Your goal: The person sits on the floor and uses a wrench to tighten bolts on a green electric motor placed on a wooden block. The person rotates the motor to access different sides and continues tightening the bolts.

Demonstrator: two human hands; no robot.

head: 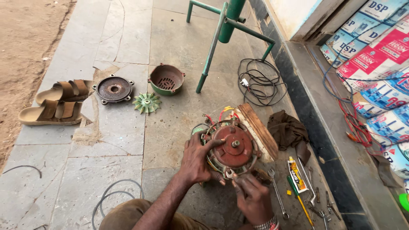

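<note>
I see the electric motor (pixel 232 147) standing on the stone floor (pixel 123 127), its red-brown end cover facing up, and it leans against a wooden block (pixel 257 130). My left hand (pixel 198 159) lies on the left side of the motor, with the fingers (pixel 213 142) spread over the cover and gripping its rim. My right hand (pixel 251 196) is at the lower edge of the motor; its fingers are pinched around a small metal part, but I cannot tell exactly what it is. Just right of this hand lie a spanner (pixel 277 191), a glue tube (pixel 296 174) and a green screwdriver (pixel 300 200). A dark rag (pixel 287 130) is beside the block. Further away on the floor are a green fan (pixel 146 102), a round rusty cover (pixel 113 89), a bowl-shaped fan cover (pixel 166 79), a coiled black cable (pixel 260 83) and two sandals (pixel 57 102).
</note>
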